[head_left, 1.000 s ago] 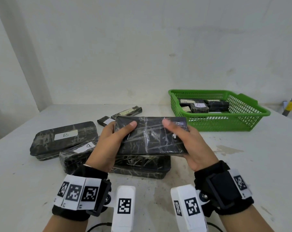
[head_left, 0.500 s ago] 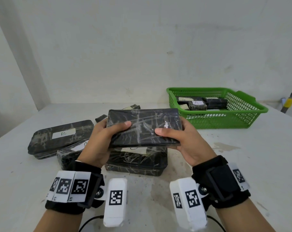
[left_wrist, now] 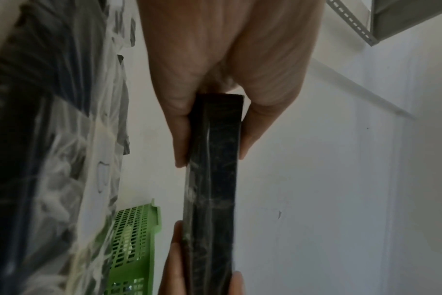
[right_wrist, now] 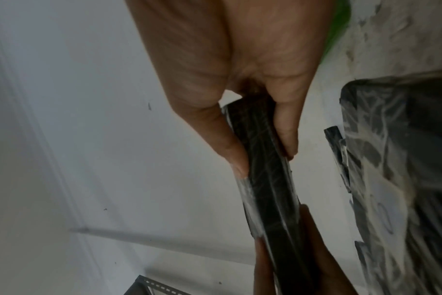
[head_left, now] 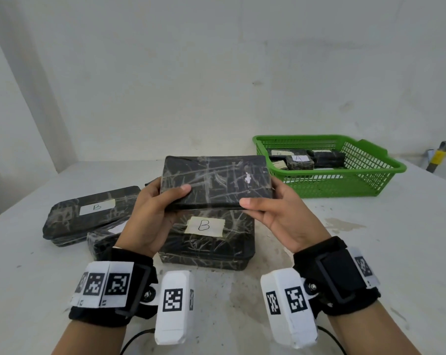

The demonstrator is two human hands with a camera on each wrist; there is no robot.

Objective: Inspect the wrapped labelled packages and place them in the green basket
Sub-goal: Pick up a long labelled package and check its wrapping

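Observation:
I hold a flat black package (head_left: 216, 181) wrapped in clear film above the table, its unlabelled face toward me. My left hand (head_left: 155, 206) grips its left end, thumb on top and fingers beneath. My right hand (head_left: 275, 208) pinches its right end the same way. Both wrist views show the package edge-on (left_wrist: 212, 179) (right_wrist: 265, 179) between thumb and fingers. Below it lies a package labelled B (head_left: 206, 239). The green basket (head_left: 365, 180) stands at the right rear with several wrapped packages (head_left: 300, 161) inside.
Another B-labelled package (head_left: 88, 213) lies to the left, with a further wrapped package (head_left: 104, 239) partly under my left hand. The white table (head_left: 370, 252) meets a wall behind. A yellow-banded tool (head_left: 437, 156) sits beyond the basket at the far right.
Both hands have raised the held package and tipped its far edge up, which uncovers the B label on the package beneath. The grips are the same.

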